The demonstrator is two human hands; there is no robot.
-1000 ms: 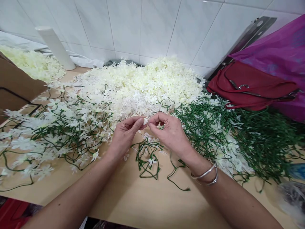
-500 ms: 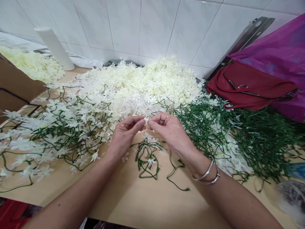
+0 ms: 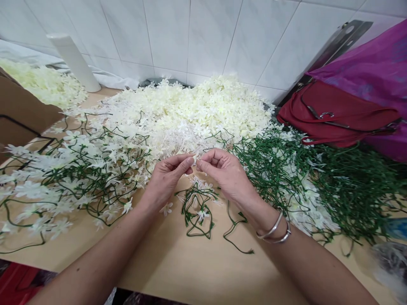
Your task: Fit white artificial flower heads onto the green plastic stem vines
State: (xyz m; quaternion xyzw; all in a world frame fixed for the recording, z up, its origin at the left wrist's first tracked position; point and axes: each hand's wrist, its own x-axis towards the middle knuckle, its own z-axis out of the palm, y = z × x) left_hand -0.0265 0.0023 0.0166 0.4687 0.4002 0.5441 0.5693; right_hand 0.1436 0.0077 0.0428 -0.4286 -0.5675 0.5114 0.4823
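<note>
My left hand [image 3: 167, 177] and my right hand [image 3: 225, 171] meet at the fingertips over the wooden table [image 3: 178, 262]. Both pinch one small white artificial flower [image 3: 194, 159] between thumbs and forefingers. Just below the hands lies a green vine [image 3: 199, 209] with a few white flowers on it. Behind the hands rises a big heap of loose cream flowers [image 3: 190, 110]. Silver bangles [image 3: 275, 231] sit on my right wrist.
Finished vines with white flowers [image 3: 73, 169] spread on the left. A tangle of bare green vines [image 3: 318, 178] lies on the right. A red handbag [image 3: 333, 116] and purple cloth [image 3: 372, 72] rest at the back right. A white tube [image 3: 74, 61] and a cardboard box [image 3: 19, 112] stand at the left.
Almost nothing has moved. Both hands stay pinched on the small flower, shifting only slightly at the fingertips.
</note>
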